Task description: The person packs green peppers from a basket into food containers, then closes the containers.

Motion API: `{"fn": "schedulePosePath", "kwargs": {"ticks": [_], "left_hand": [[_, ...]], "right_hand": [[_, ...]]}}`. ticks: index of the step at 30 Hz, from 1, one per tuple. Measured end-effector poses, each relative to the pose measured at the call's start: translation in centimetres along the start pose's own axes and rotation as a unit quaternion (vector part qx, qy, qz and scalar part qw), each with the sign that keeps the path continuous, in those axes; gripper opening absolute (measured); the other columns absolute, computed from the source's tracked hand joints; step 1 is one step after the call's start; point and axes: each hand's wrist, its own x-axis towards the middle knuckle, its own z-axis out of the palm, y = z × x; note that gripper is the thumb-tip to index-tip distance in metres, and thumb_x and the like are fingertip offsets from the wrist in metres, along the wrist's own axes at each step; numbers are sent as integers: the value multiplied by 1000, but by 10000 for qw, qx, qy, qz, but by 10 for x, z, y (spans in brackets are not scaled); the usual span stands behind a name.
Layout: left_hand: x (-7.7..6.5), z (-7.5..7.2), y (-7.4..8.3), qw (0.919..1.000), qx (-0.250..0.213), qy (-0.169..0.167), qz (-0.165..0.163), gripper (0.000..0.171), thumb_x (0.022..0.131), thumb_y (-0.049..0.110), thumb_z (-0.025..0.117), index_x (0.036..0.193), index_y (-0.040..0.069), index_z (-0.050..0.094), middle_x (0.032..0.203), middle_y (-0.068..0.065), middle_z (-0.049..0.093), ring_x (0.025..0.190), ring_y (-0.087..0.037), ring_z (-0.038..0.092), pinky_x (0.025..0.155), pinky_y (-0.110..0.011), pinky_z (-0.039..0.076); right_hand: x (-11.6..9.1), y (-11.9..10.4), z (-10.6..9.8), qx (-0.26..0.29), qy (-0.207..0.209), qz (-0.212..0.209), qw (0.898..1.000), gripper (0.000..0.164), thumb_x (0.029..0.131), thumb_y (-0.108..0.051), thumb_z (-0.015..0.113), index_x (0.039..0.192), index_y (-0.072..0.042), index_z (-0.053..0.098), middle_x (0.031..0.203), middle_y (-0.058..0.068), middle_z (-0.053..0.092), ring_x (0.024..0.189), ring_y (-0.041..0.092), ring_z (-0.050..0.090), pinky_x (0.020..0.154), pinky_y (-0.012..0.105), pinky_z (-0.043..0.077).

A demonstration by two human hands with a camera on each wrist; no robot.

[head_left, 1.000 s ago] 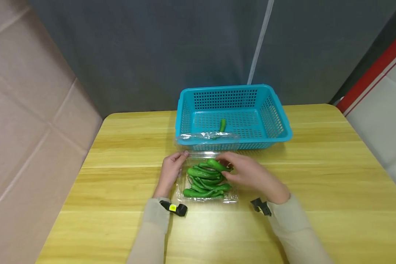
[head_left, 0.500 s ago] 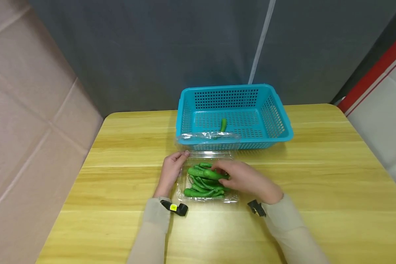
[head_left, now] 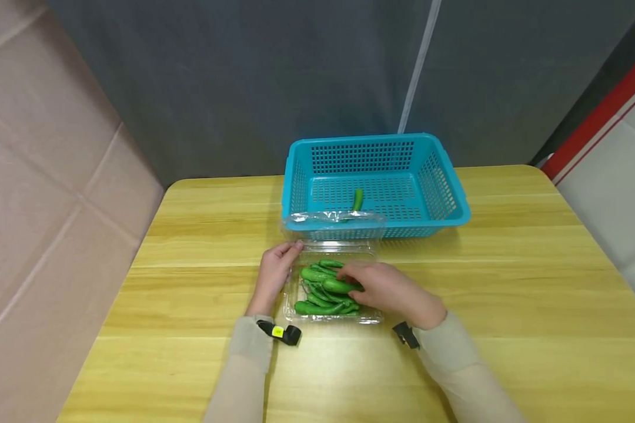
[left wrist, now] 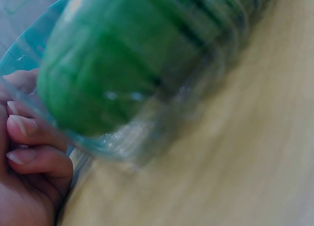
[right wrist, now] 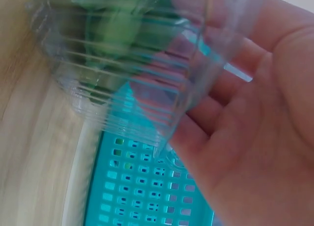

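Observation:
A clear plastic clamshell box (head_left: pixel 370 319) lies with its lid raised, several green peppers (head_left: pixel 317 308) piled inside. My left hand (head_left: pixel 274 270) pinches the box's rear left corner between thumb and index finger. In the left wrist view its other fingers (left wrist: pixel 41 160) are curled beside the box wall, and a pepper (left wrist: pixel 98 84) shows through the plastic. My right hand (head_left: pixel 386 289) reaches over the right side of the box and holds a green pepper (head_left: pixel 336 286) on top of the pile. From the right wrist, its fingers are partly seen through the clear wall.
A blue perforated basket (head_left: pixel 434 224) stands just behind the box, with one green pepper (head_left: pixel 358 198) visible in it. The box's lid (head_left: pixel 333 226) overlaps the basket's front rim in view. Both stand on a wooden table (head_left: pixel 529 282) before a dark curtain (head_left: pixel 243 88).
My right hand has brought its pepper from the rear right of the box forward and slightly left, down onto the pile. The left hand has stayed at the corner.

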Motion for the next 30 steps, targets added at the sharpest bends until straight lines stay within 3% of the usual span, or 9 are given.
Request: {"fn": "schedulePosePath", "kwargs": {"ticks": [4,11,13,23,30], "left_hand": [[0,0,0,10000,43,-9,77,40,80,53,57,96,18,68,48,2,40,34,-10,32,29,-25,27],[-13,-1,30,9999,-6,-130,-88,29,88,31,56,102,6,66,50,2,42,33,-5,32,30,-20,28],[-13,-1,31,9999,-1,-128,-79,28,89,29,56,102,6,66,50,2,42,33,-5,32,31,-19,28],[0,-1,3,10000,15,-31,-67,41,79,51,59,99,16,67,49,2,41,34,-10,33,29,-25,29],[0,0,0,9999,63,52,63,41,79,54,58,97,18,68,47,1,39,34,-10,32,29,-26,28]], "right_hand": [[1,0,2,-113,7,-83,9999,30,79,-18,67,109,-16,60,103,-5,59,93,12,56,82,31,46],[1,0,5,-208,68,-136,9997,29,79,-18,68,107,-17,61,102,-5,59,93,12,56,81,31,46],[1,0,6,-208,69,-112,9997,29,79,-19,68,107,-17,61,102,-5,59,93,13,56,82,31,46],[3,-1,8,-348,227,-60,9991,31,79,-20,67,110,-15,62,106,-2,60,96,15,57,82,33,46],[4,-2,8,-429,261,54,9987,30,79,-20,68,108,-14,62,106,-2,60,95,15,57,81,32,47]]}}
